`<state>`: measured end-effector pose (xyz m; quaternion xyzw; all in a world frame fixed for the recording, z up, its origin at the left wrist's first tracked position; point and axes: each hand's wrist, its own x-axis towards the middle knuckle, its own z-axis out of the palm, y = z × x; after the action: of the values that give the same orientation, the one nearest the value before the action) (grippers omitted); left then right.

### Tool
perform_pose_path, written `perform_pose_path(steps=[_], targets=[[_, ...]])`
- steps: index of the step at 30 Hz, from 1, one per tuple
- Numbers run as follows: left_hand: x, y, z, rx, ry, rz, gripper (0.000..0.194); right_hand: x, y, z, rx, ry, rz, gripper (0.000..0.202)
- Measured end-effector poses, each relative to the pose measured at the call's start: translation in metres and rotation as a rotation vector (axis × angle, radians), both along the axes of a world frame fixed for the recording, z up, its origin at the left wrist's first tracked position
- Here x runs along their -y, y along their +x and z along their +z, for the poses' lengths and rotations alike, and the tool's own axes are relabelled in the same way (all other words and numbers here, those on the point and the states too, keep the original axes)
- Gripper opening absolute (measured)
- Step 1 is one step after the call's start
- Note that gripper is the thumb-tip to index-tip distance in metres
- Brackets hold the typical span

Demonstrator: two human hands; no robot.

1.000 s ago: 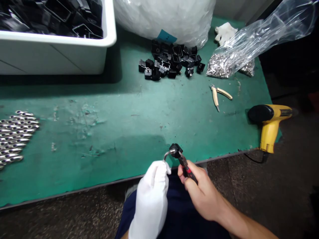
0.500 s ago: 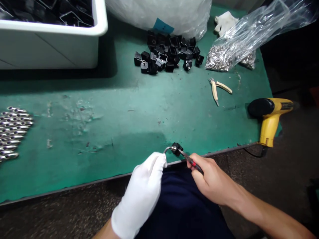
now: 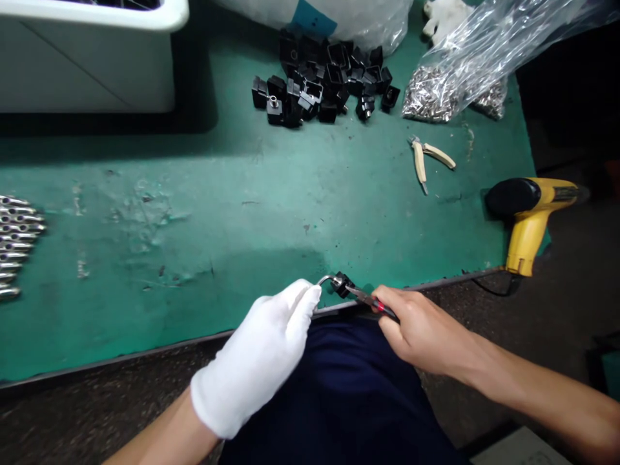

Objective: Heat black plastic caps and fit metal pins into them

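Note:
In a white glove, my left hand (image 3: 261, 352) pinches a bent metal rod (image 3: 324, 279), shaped like a hex key. The rod's far end meets the metal fitting on a small black plastic part (image 3: 342, 284), held above the table's front edge. My right hand (image 3: 421, 329) is bare and wraps round pliers (image 3: 372, 301) with red and black handles. Their jaws reach the right side of the black part; the exact grip on it is too small to make out.
Several similar black parts (image 3: 328, 112) lie at the back, before a large plastic bag (image 3: 358, 19). Cream-handled pliers (image 3: 420, 165), a bag of metal pieces (image 3: 431, 97) and a yellow heat gun (image 3: 527, 226) are at right. Metal tubes (image 3: 17, 245) and a white bin (image 3: 97, 64) occupy the left.
The view has shifted slightly, so the table's things sit higher in the picture. Both hands keep their hold, with the rod, black part and pliers close to the same arrangement.

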<state>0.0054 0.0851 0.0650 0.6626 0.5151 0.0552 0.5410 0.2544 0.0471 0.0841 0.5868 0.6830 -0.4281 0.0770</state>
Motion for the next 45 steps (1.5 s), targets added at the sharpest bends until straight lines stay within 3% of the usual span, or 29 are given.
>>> perform_pose_path(steps=[17,29,36,45], targets=[[-0.031,-0.007,-0.009,-0.194,0.211,-0.392,0.034,-0.034,0.010,0.007,0.257,0.074,0.371,0.005],[-0.025,-0.009,-0.012,-0.068,0.160,-0.222,0.027,-0.029,0.017,0.002,0.117,0.058,0.264,0.008],[-0.012,-0.015,-0.013,0.034,0.241,-0.139,0.029,-0.022,0.014,-0.001,-0.097,0.075,0.160,0.015],[0.007,-0.006,-0.017,0.153,0.200,0.109,0.032,-0.011,0.005,-0.003,-0.251,0.095,0.059,0.020]])
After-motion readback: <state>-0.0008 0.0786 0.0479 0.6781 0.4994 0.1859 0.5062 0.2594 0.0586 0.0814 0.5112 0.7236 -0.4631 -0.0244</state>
